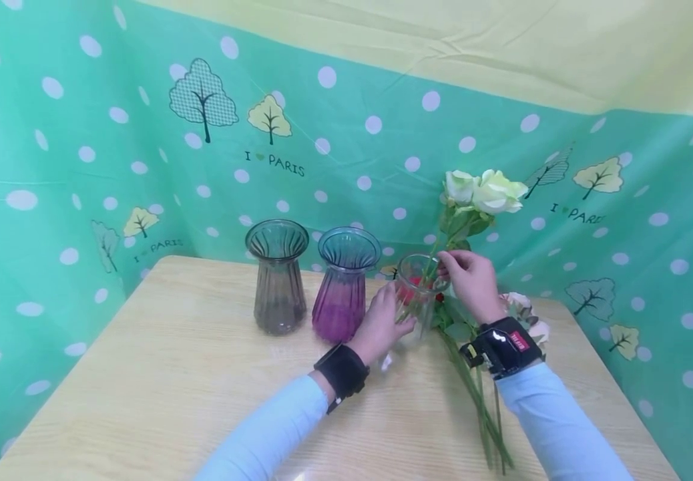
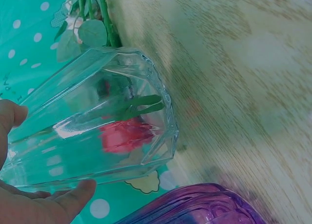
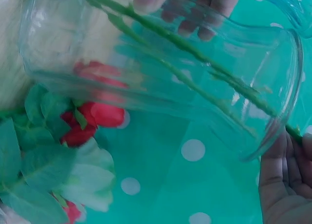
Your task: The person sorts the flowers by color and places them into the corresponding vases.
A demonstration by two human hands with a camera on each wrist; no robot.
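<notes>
My left hand (image 1: 384, 322) holds a clear glass vase (image 1: 422, 317) by its side, thumb and fingers on either side of the glass. With my right hand (image 1: 474, 282) at the rim, I pinch the green stems (image 3: 195, 53) of white roses (image 1: 493, 192). These stems run down inside the vase, their cut ends (image 2: 146, 104) near its base in the left wrist view. The blooms stand above the rim, leaning right. Whether the vase's base touches the table cannot be told.
A purple glass vase (image 1: 339, 310) and a grey one (image 1: 279, 297) stand to the left on the wooden table (image 1: 202, 387). More flowers lie at the right: red roses (image 3: 105, 114), pale pink blooms (image 1: 539, 331) and long stems (image 1: 480, 401). A dotted curtain (image 1: 346, 153) hangs behind.
</notes>
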